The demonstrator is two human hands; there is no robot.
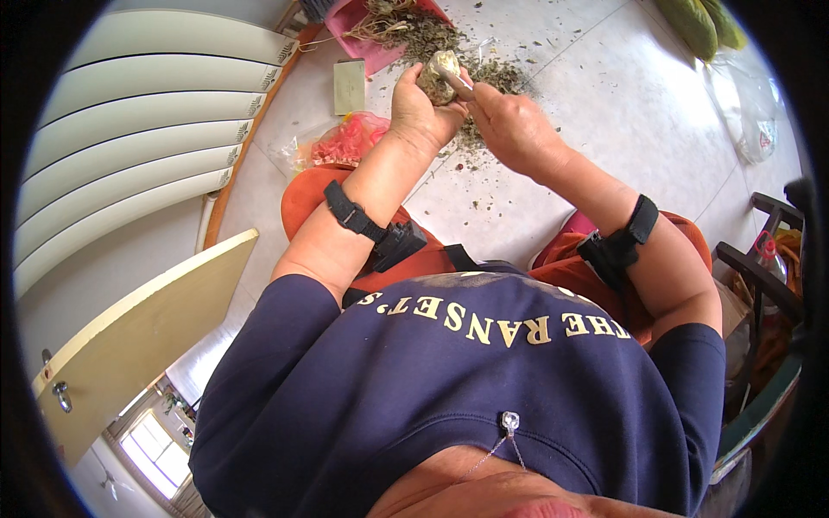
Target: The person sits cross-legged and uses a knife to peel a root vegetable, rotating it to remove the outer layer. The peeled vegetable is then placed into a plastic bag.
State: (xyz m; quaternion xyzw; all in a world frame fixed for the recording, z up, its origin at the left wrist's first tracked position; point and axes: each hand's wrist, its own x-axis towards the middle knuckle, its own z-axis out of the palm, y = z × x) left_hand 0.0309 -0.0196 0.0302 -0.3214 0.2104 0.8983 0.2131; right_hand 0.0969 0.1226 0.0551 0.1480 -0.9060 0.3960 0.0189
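My left hand [421, 107] cups a lumpy, soil-brown root vegetable [438, 90] whose upper end is pared to a pale, cream-coloured surface. Its exact kind cannot be told. In my right hand [518, 126] is a small knife [461, 85], with the fist wrapped round its grip and the blade lying against the vegetable. Part of the knife is hidden by the fingers. Both hands are held above the floor, close together. Dark, crumbled peelings and soil [495, 76] lie scattered on the tiles beneath and beyond them.
A pink dustpan [353, 42] holding dry roots and debris lies ahead. A pale box [350, 87] and a plastic bag with red contents [343, 142] are by the radiator [149, 110]. Green gourds [690, 26] and a clear bag [745, 110] sit at right, near a dark wooden frame [758, 272].
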